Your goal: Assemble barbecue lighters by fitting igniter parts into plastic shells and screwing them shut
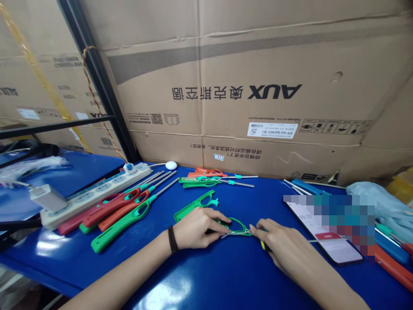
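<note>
A green lighter shell half (pixel 238 224), the long-barrelled kind, lies on the blue table between my hands. My left hand (pixel 200 227) is closed on its grip end, fingers bent over it. At the shell's front end, my right hand (pixel 274 241) is closed around a small tool (pixel 263 246) with a yellow part showing below the fingers; the rest of it is covered. A thin metal rod (pixel 325 240) sticks out past my right hand, across the phone. Behind my left hand rests another green shell half (pixel 195 206) with a turquoise piece at its tip.
Red and green lighters (pixel 124 224) lie at left beside a white power strip (pixel 97 189). Opened lighters (pixel 206 178) rest at the back. A phone (pixel 342 254), partly pixelated, and blue and orange lighters (pixel 393 269) are at right. A large carton (pixel 226 51) stands behind.
</note>
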Action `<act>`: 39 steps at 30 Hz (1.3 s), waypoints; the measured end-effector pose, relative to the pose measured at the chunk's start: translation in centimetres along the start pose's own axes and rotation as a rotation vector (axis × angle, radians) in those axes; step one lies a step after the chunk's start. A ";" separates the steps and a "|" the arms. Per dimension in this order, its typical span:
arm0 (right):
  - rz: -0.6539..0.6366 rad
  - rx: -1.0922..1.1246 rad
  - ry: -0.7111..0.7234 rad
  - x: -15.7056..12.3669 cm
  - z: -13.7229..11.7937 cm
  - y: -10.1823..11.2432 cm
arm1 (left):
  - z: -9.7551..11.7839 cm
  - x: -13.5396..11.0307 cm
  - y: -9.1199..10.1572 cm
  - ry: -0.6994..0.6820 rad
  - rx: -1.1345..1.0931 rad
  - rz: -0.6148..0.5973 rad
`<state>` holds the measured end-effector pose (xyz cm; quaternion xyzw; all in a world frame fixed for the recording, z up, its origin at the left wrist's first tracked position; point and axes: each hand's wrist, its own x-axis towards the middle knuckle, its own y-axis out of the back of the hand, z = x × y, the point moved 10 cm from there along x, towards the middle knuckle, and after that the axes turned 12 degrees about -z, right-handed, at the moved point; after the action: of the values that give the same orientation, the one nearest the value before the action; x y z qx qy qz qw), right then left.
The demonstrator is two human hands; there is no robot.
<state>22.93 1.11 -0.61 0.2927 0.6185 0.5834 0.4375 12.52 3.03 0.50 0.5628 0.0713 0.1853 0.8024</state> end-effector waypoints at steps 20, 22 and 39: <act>0.051 0.391 0.177 1.9 -1.9 2.8 | -0.1 0.0 -0.2 0.010 -0.160 0.012; 0.049 0.392 0.194 2.0 -2.3 2.3 | -0.2 -0.1 -0.1 0.009 -0.193 0.018; 0.115 0.398 0.230 2.4 -2.4 1.6 | -6.1 -6.1 5.9 0.488 0.060 -0.016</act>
<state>19.54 2.31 0.35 0.3395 0.7495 0.5033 0.2639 3.66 7.84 3.19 0.5241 0.2731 0.3072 0.7459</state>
